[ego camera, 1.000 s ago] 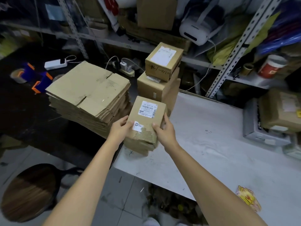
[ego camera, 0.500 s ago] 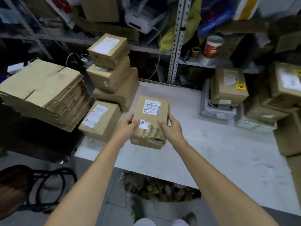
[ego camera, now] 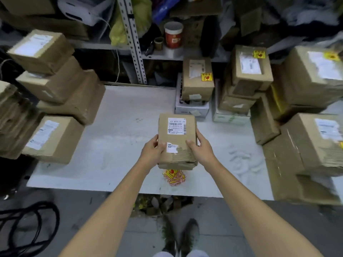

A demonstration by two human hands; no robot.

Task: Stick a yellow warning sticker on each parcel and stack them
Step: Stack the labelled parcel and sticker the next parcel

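Observation:
A small brown parcel [ego camera: 177,140] with a white barcode label hangs above the middle of the white table [ego camera: 118,138]. My left hand [ego camera: 152,152] grips its left side and my right hand [ego camera: 201,149] grips its right side. A loose heap of yellow warning stickers [ego camera: 173,176] lies on the table just under the parcel's near end. On the right stand stacks of parcels with yellow stickers on them, the nearest being a brown parcel [ego camera: 197,78] on a white box.
Parcels without yellow stickers are piled at the table's left: one low parcel [ego camera: 53,139] and a stack [ego camera: 55,71] behind it. Big boxes [ego camera: 311,145] crowd the right edge. Metal shelving [ego camera: 133,43] with clutter stands behind. A black cable [ego camera: 29,227] lies on the floor.
Both hands have carried the parcel from the left pile to the right, over the middle of the table. The sticker heap and the right-hand stacks have come into view.

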